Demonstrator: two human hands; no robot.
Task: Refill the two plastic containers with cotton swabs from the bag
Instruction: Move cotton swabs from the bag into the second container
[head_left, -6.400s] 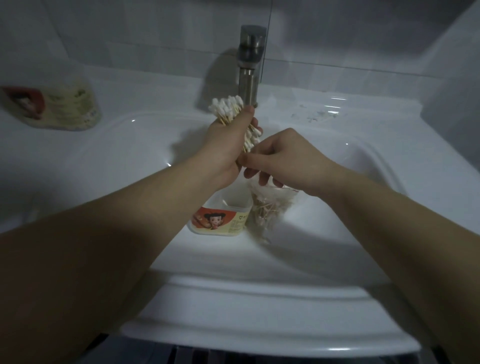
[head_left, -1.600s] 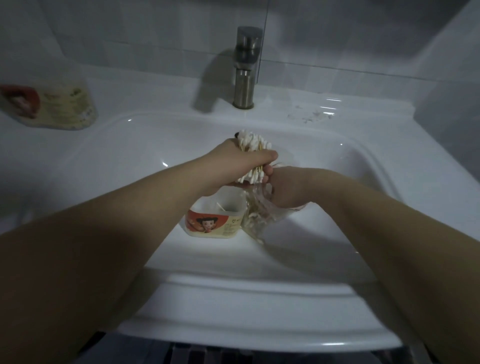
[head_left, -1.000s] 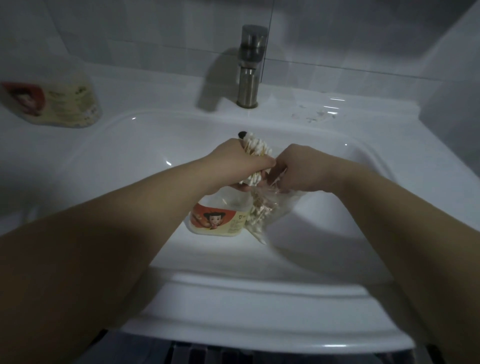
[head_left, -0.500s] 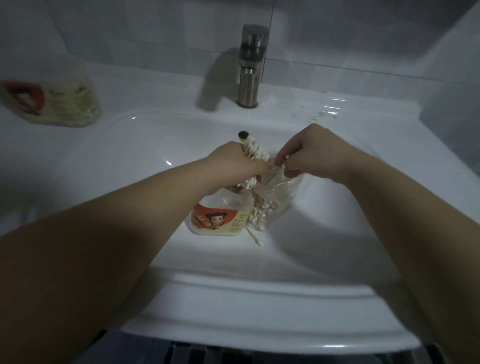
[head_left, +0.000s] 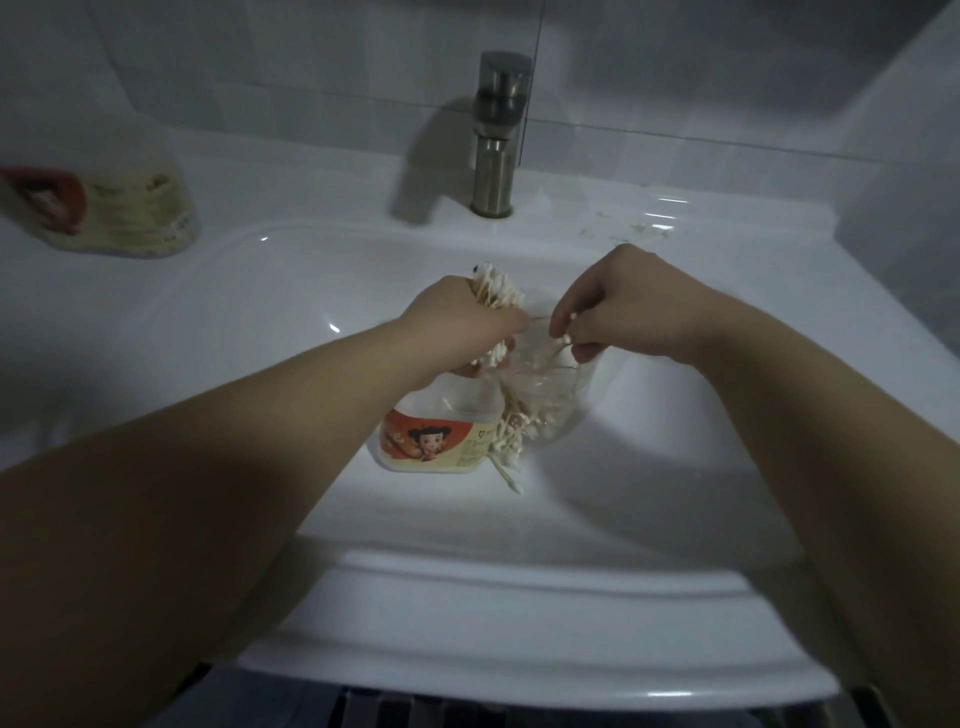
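Observation:
My left hand (head_left: 457, 327) is closed around a thick bundle of cotton swabs (head_left: 496, 293), white tips sticking out above and below the fist. My right hand (head_left: 618, 306) pinches a few swabs (head_left: 563, 340) just above the mouth of the clear plastic bag (head_left: 545, 400), which sags in the sink basin and holds more swabs. Left of the bag, under my left hand, stands an open plastic container (head_left: 431, 441) with a red cartoon label. A second container (head_left: 111, 208), filled with swabs, rests on the counter at far left.
The white sink basin (head_left: 291, 291) surrounds everything, with a metal faucet (head_left: 496, 135) at the back centre. A loose swab (head_left: 511, 483) lies on the basin floor by the bag. Wet smears mark the counter at back right (head_left: 628, 231).
My right hand has risen out of the bag with a few swabs pinched in its fingers. The left hand keeps its bundle in about the same place.

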